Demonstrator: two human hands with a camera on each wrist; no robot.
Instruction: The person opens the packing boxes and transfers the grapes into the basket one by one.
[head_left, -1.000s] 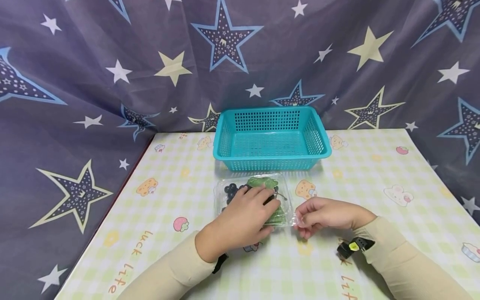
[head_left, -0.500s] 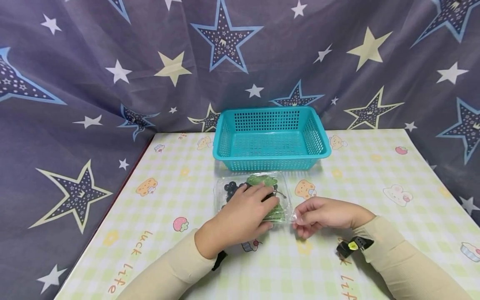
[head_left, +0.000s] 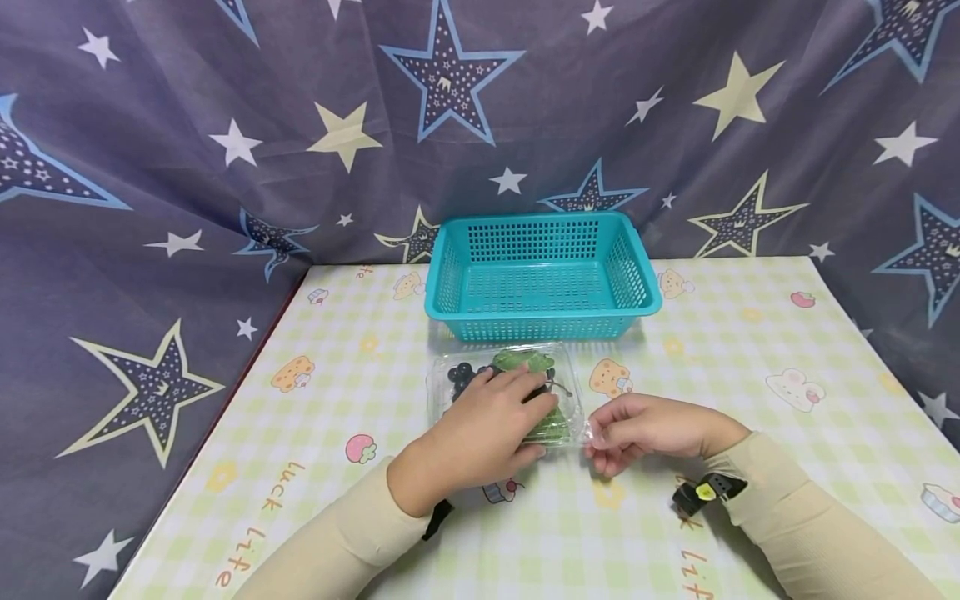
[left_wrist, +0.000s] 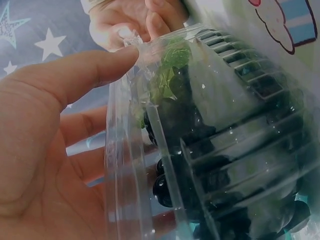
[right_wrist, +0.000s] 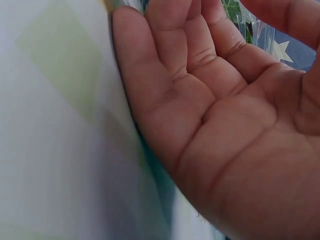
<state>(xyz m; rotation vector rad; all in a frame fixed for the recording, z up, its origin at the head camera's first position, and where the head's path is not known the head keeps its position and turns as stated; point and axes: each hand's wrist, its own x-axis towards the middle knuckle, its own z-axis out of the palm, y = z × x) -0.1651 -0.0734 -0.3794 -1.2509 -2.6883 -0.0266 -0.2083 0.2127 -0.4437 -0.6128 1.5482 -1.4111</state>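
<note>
A clear plastic clamshell box [head_left: 441, 392] lies on the table in the head view, holding dark grapes [head_left: 462, 373] and green leaves [head_left: 551, 427]. Spread over its lid is my left hand [head_left: 491, 429], which hides part of the fruit. The left wrist view shows that hand's fingers across the lid and its thumb [left_wrist: 100, 72] at the front rim, near the corner. With thumb and forefinger, my right hand [head_left: 637, 429] pinches the box's front right corner. Its other fingers [right_wrist: 135, 45] curl loosely beside the tabletop in the right wrist view.
Right behind the box stands a turquoise plastic basket [head_left: 543, 327] with slotted walls. A checked cloth with cartoon prints covers the table [head_left: 315, 500]. A dark curtain [head_left: 285, 67] with stars hangs behind the table and at its sides.
The front edge of the box has shifted slightly away from me, and my left thumb has moved a little with it. My right hand keeps its pinch on the corner, nearly still.
</note>
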